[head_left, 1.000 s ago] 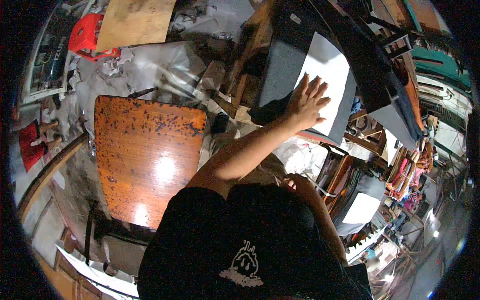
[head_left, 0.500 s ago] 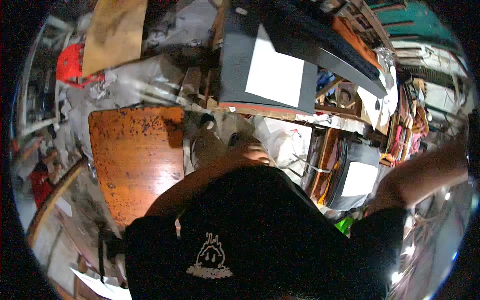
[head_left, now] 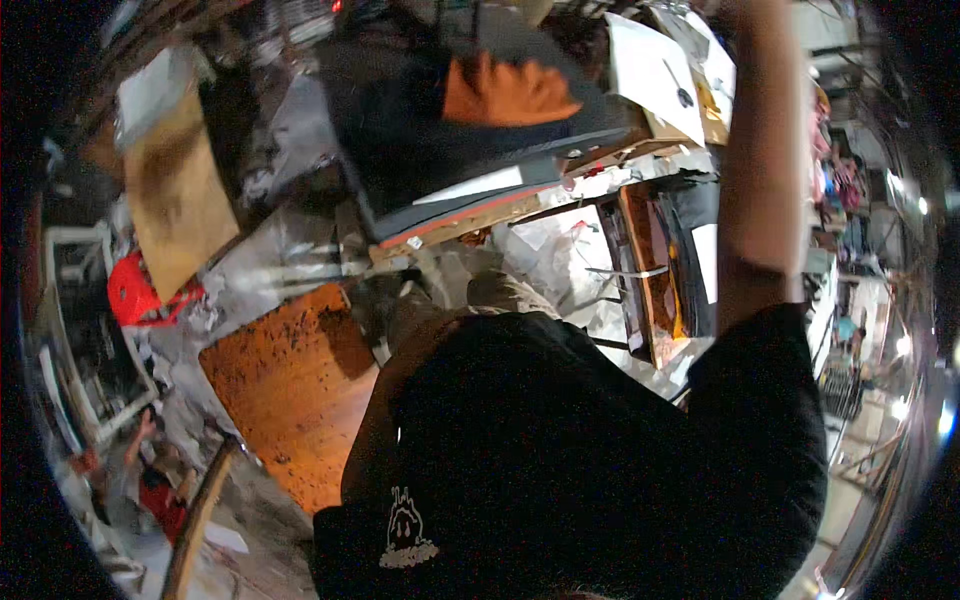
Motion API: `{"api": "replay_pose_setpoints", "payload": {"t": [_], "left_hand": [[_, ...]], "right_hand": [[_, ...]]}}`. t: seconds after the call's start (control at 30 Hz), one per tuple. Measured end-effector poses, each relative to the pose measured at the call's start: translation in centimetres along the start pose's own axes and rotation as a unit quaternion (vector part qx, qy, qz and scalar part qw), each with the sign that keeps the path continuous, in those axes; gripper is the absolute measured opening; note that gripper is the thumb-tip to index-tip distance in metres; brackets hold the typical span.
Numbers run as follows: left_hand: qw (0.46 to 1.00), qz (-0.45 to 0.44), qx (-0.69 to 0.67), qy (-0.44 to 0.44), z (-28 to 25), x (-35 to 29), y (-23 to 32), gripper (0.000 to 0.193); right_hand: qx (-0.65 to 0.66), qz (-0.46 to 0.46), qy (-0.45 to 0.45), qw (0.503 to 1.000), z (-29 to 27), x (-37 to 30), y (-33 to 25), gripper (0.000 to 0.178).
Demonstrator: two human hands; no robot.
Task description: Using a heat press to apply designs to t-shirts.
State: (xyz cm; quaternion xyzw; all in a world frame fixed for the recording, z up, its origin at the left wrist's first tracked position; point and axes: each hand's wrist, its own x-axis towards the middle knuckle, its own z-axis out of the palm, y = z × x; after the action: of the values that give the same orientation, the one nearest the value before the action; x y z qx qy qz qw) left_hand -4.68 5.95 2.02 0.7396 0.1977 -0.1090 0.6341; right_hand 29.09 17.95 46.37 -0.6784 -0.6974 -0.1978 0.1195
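Observation:
My right forearm (head_left: 760, 150) reaches up along the right side and leaves the top edge, so its hand is out of sight. My left arm (head_left: 378, 410) hangs down beside my black shirt, and the shirt hides that hand. Ahead of me, dark material (head_left: 400, 140) is heaped on a table with a red-edged front (head_left: 470, 212). A ragged orange-brown piece (head_left: 510, 92) shows on top of it. A strip of white sheet (head_left: 480, 185) sticks out below the dark material. Further right on the worktop lies a white sheet with a dark handled tool (head_left: 660, 85).
A worn orange-brown wooden board (head_left: 290, 390) stands at left, near a red plastic stool (head_left: 140, 290) and a tan panel (head_left: 180, 195). Under the table an open shelf (head_left: 650, 270) holds dark sheets. Another person (head_left: 160, 490) is at far left, beside a curved wooden rail (head_left: 200, 520).
The view has turned. My right arm has swung from the right side to upward, and my left hand has gone behind the shirt. Dark material now covers most of the white sheet.

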Motion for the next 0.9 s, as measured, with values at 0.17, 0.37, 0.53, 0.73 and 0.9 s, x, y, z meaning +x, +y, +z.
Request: {"api": "replay_pose_setpoints", "payload": {"t": [0.17, 0.37, 0.53, 0.73, 0.9], "left_hand": [[0.998, 0.005, -0.049, -0.046, 0.2, -0.1, -2.9, 0.048], [0.985, -0.049, -0.082, -0.145, 1.6, 2.1, -3.2, 0.047], [0.972, -0.098, -0.083, -0.199, 2.1, 4.4, -3.8, 0.046], [0.956, -0.160, -0.093, -0.229, 2.0, 12.0, -2.4, 0.045], [0.969, -0.098, 0.001, -0.226, 4.5, 19.0, 3.0, 0.043]], "right_hand": [[0.044, 0.018, -0.307, 0.951, 11.9, -18.7, -5.8, 0.068], [0.122, 0.085, -0.110, 0.983, 21.4, -25.1, -9.8, 0.066], [0.228, 0.355, 0.063, 0.905, 17.7, -32.1, -4.3, 0.038], [0.512, 0.722, 0.404, 0.229, 16.7, -55.5, 8.8, 0.038], [0.460, 0.713, 0.518, 0.109, 17.7, -66.6, 14.6, 0.052]]}}
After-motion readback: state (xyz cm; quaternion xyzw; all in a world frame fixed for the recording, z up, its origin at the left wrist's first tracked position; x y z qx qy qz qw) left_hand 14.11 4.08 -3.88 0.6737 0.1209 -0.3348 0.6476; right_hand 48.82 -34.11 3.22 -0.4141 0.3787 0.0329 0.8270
